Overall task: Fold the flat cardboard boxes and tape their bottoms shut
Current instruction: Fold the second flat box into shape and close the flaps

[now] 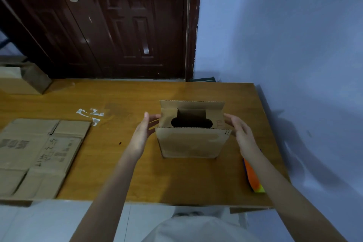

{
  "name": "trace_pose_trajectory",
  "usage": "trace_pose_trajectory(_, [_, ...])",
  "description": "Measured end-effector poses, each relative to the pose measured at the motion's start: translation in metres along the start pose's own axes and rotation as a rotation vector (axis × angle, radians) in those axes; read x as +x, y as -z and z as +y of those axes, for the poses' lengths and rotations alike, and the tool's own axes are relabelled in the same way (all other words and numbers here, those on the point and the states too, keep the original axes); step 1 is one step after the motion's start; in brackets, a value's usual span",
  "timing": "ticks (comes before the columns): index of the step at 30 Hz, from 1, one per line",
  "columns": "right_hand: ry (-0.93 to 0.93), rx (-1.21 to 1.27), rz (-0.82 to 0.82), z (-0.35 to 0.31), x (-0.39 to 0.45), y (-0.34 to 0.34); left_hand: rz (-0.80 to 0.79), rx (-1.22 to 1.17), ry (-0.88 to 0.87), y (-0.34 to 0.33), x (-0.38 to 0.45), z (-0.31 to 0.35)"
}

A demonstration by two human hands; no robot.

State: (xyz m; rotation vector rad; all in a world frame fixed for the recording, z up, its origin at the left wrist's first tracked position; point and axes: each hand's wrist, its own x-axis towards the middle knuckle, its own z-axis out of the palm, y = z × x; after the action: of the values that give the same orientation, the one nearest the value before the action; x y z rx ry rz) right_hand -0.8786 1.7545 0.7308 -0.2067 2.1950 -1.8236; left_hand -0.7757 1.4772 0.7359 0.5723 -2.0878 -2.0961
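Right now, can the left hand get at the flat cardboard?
Probably yes: the left hand is open beside the box, and bare table lies between it and the flat cardboard.

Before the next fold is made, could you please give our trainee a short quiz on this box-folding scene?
1. True or false: the upright cardboard box stands on the wooden table between the left hand and the right hand.
2. Which lies at the table's left? A) flattened cardboard B) scissors C) a bottle
3. Fill in: the orange object is partly hidden under the right ____.

Key: 1 true; 2 A; 3 forearm.
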Motion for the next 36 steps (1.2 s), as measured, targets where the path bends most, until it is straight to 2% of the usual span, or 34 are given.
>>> trace_pose_trajectory(6, [0.114, -0.148, -0.239, -0.007, -0.013, 0.016, -0.150, 0.074, -0.071, 0.019, -0.014, 0.000])
trace_pose_trajectory(12, [0.080, -0.139, -0.122, -0.012, -0.009, 0.007, 0.005, 0.147, -0.056, 0.006, -0.016, 0.004])
trace_pose_trajectory(18, [0.107, -0.186, -0.082, -0.021, -0.006, 0.002, 0.129, 0.097, -0.060, -0.004, -0.011, 0.006])
trace_pose_trajectory(27, [0.032, -0.263, -0.119, -0.027, 0.008, -0.001, 0.130, 0.093, -0.014, -0.006, 0.002, 0.011])
trace_pose_trajectory(33, [0.016, -0.336, -0.210, -0.036, 0.009, 0.000, 0.025, 0.215, -0.011, -0.003, 0.007, 0.020])
trace_pose_trajectory(36, [0.026, -0.353, -0.213, -0.037, 0.008, 0.002, 0.022, 0.244, 0.007, -0.005, 0.011, 0.023])
